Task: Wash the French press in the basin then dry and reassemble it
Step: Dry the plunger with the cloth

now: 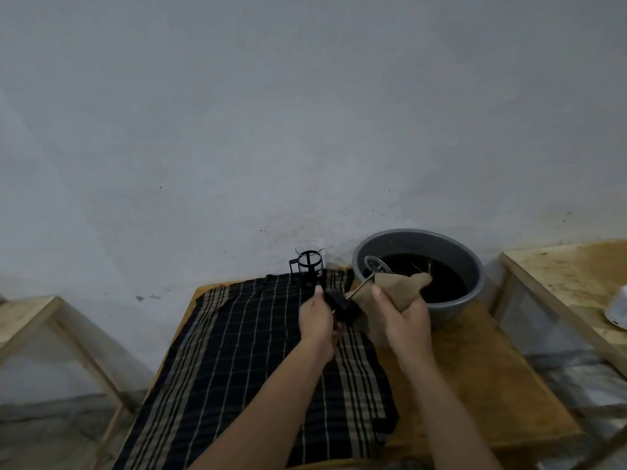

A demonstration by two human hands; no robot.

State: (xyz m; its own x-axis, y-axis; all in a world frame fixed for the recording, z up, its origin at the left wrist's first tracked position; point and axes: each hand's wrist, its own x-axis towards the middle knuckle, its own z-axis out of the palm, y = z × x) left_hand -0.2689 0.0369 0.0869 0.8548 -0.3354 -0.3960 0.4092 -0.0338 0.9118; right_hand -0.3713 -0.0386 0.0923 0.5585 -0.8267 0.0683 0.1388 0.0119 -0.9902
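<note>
My left hand (317,320) grips the black lid (342,308) of the French press plunger. Its thin rod slants up to the right and ends in a round mesh filter disc (376,264) over the basin's near left rim. My right hand (402,322) holds a tan cloth (398,288) wrapped against the rod. The grey basin (475,266) holds dark water. The glass carafe in its black frame (308,264) stands upright at the far edge of the table, left of the basin.
A dark plaid cloth (258,361) covers the left part of the wooden table (475,385). Wooden frames stand to the left (51,320) and right (559,276); a white object (617,308) lies on the right one. A grey wall rises behind.
</note>
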